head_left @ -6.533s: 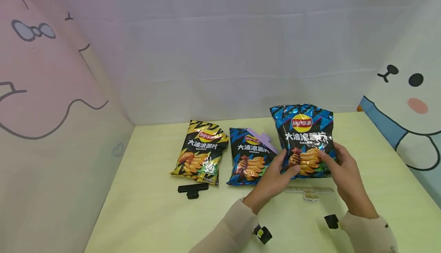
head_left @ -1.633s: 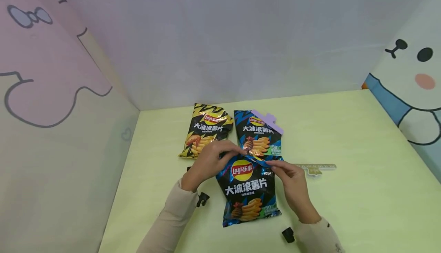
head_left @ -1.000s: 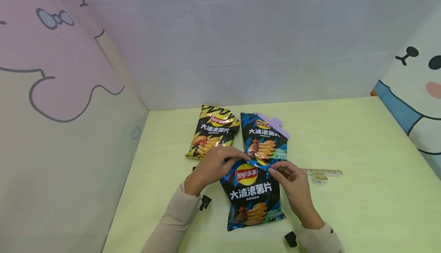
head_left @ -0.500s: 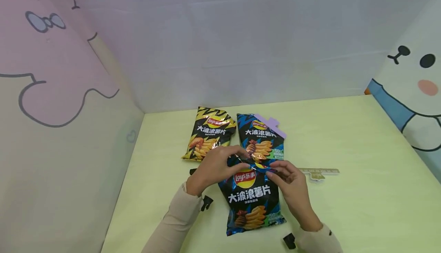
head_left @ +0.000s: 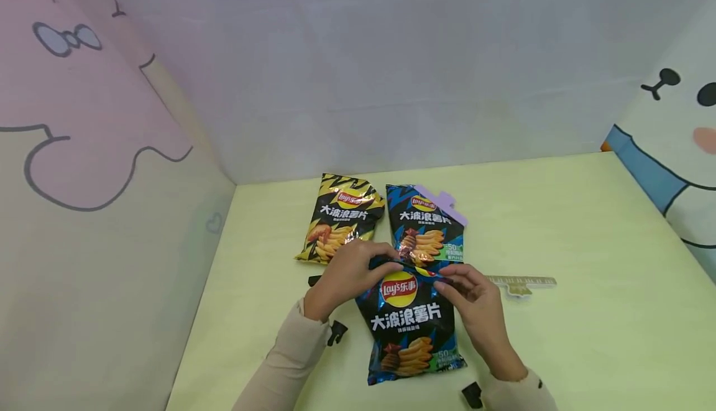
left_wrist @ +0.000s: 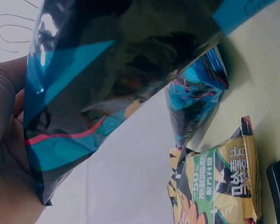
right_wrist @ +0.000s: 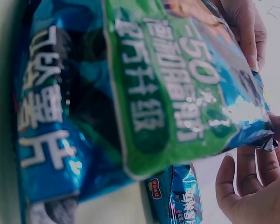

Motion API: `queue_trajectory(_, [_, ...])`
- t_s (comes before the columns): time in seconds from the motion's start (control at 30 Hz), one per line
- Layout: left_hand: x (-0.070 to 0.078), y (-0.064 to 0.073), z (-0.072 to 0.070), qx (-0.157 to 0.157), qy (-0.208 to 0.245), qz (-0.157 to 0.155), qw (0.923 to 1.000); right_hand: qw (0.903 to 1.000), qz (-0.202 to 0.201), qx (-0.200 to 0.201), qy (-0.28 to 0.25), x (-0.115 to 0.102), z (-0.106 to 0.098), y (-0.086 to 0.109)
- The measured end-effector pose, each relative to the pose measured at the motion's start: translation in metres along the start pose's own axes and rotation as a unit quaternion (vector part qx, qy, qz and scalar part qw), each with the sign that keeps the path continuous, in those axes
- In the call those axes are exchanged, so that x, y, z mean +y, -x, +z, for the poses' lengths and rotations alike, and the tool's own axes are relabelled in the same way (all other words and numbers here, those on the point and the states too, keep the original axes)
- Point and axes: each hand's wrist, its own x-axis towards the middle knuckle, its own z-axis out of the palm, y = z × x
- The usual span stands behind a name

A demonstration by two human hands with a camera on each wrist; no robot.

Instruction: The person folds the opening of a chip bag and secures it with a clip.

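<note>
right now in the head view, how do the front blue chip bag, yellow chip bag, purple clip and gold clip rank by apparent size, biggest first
1. Front blue chip bag (nearness may enlarge it)
2. Yellow chip bag
3. Purple clip and gold clip: too alike to rank

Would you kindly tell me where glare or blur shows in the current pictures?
Head view: fairly even light, slight shine on the held blue bag; left wrist: dim, white glints along that bag's upper-left edge; right wrist: large lettering on its green panel blurred, bright glare to the panel's right.
</note>
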Motion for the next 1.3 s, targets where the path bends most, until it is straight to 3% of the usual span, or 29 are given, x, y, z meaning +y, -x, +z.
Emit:
queue_trajectory(0.2, [0.0,-0.005,0.004,0.019,-0.017,0.025,0.9993,0.9995,0.005,0.01,0.031,-0.001,-0.005,0.001])
queue_trajectory(0.43, [0.001,-0.006,0.005,0.026,-0.014,0.022,0.9993,0.9984,-0.001,0.016,0.054,0.0,-0.011,0.001])
queue_trajectory(0.63, [0.001,-0.005,0.005,0.033,-0.007,0.026,0.9991,0.9916,0.007,0.084,0.098,0.0,-0.033,-0.001])
queue_trajectory(0.73, [0.001,-0.005,0.005,0.034,-0.008,0.03,0.9989,0.9782,0.019,0.137,0.155,0.004,-0.052,-0.002])
queue_trajectory(0.87, [0.001,-0.005,0.006,0.033,-0.013,0.041,0.9985,0.9445,0.066,0.182,0.265,0.012,-0.083,0.0])
queue_trajectory(1.0, [0.001,-0.004,0.004,0.034,-0.02,0.05,0.9979,0.916,0.126,0.147,0.351,0.015,-0.109,0.002])
queue_trajectory(1.13, [0.003,-0.001,0.002,0.04,-0.028,0.051,0.9975,0.8965,0.157,0.111,0.399,0.017,-0.12,0.001])
queue_trajectory(1.3, [0.006,-0.001,0.006,0.038,-0.034,0.063,0.9967,0.8739,0.2,0.092,0.433,0.021,-0.131,0.003])
